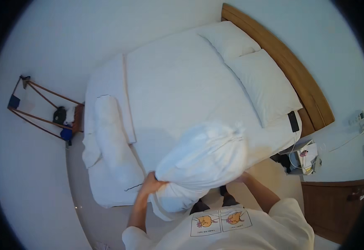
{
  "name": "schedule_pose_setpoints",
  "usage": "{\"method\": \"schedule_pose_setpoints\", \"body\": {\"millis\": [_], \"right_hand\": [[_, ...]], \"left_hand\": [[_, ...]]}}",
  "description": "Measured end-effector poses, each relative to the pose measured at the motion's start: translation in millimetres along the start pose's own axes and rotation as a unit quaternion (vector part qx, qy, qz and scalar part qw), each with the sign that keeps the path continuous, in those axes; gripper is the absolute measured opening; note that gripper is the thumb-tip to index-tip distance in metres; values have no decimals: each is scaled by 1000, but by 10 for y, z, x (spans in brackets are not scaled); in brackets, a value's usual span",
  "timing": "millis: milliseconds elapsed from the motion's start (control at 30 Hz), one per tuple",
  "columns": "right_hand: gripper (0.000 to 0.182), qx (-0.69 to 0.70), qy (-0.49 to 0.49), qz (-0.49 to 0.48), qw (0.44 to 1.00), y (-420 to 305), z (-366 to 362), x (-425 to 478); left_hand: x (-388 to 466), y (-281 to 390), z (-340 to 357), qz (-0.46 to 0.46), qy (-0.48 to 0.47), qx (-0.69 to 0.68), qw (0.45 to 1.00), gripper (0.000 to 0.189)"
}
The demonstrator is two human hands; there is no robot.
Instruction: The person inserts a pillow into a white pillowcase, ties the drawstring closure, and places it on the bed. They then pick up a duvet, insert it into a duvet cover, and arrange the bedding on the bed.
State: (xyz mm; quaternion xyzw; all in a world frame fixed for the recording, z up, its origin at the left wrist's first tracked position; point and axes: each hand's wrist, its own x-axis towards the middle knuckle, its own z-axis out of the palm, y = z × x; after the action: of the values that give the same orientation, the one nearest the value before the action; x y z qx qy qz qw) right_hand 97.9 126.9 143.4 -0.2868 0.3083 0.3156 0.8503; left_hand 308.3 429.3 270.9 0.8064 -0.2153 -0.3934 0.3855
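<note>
A puffed-up white pillow in a loose white pillowcase [200,156] is in front of me, over the near edge of the bed. My left hand [153,183] grips the fabric at its left end, where the case hangs down in folds. At the lower right, my right hand [241,177] is partly hidden behind the bulging cloth and touches its underside; its fingers do not show. A dark cord or zip edge [133,187] sticks out beside my left hand. White sheeting [169,93] covers the mattress beneath.
Two white pillows [228,37] [266,84] lie by the wooden headboard [281,56]. A black phone [293,122] rests at the bed's edge above a cluttered nightstand [306,157]. Rolled white bedding [110,125] lies at the left end. A wooden rack [79,117] stands beyond.
</note>
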Motion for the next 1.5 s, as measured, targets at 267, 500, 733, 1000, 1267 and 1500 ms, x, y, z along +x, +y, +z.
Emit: {"method": "schedule_pose_setpoints", "body": {"millis": [267,500,733,1000,1267,1500], "right_hand": [[85,107,-272,-436,851,-1236,1392,-1022],[94,-30,-178,-665,724,-950,1475,-2347],[77,-534,103,-586,601,-297,1773,-2560],[33,-434,-13,-574,694,41,1750,-1950],[14,-408,59,-561,718,92,2006,-1523],[24,-565,13,-534,630,-195,1930,-1901]], "left_hand": [[-290,2364,-567,261,66,-96,958,53],[777,1393,-161,330,-131,-212,911,56],[480,348,692,112,-231,-365,895,58],[50,-1056,759,11,-149,-323,935,54],[-810,746,12,320,67,53,944,34],[-1002,1759,723,396,-17,80,915,27]]}}
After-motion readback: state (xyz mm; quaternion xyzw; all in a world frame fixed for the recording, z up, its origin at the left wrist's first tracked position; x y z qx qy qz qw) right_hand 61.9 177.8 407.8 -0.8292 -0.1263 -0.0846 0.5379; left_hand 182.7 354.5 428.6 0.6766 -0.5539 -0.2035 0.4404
